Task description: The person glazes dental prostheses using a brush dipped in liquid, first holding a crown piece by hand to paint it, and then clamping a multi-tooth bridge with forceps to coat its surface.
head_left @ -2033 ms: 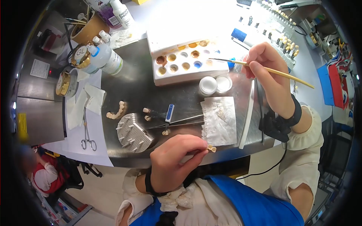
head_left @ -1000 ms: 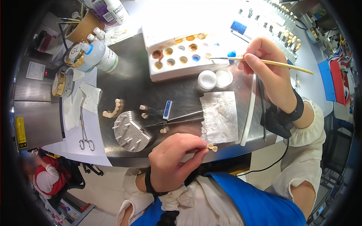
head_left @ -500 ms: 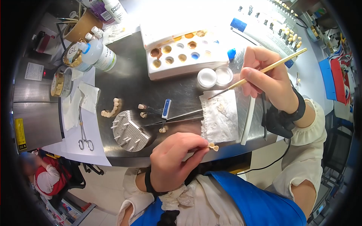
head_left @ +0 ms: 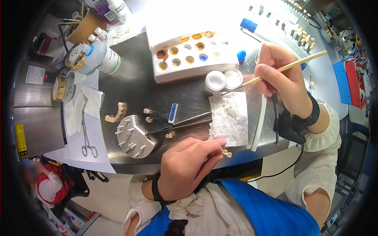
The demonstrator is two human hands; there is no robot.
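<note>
A small tooth-coloured dental bridge (head_left: 227, 153) sticks out from the pinched thumb and forefinger of my left hand (head_left: 191, 165), just beyond the table's front edge. My right hand (head_left: 285, 76) grips a thin wooden-handled paintbrush (head_left: 301, 61), its dark tip pointing left over the upper edge of a creased white tissue (head_left: 232, 124). Two round white jars, one (head_left: 216, 81) beside the other (head_left: 233, 78), stand just above the tissue. Behind them lies a white palette (head_left: 183, 72) with wells of brown, yellow and blue colour. Tweezers (head_left: 191, 120) reach to the tissue's left edge.
Left of the tissue are tooth shade tabs with a blue-labelled holder (head_left: 173, 113), a pegged honeycomb tray (head_left: 138, 143) and a curved row of crowns (head_left: 116, 113). Scissor-like forceps (head_left: 85, 137), bottles (head_left: 104, 59) and a gold-lidded jar (head_left: 61, 88) stand left. A person (head_left: 49, 183) sits beyond.
My left hand has shifted slightly right with the dental bridge, its fingers turned a little. The paintbrush has moved a bit right and up, its tip now near the tissue's top edge.
</note>
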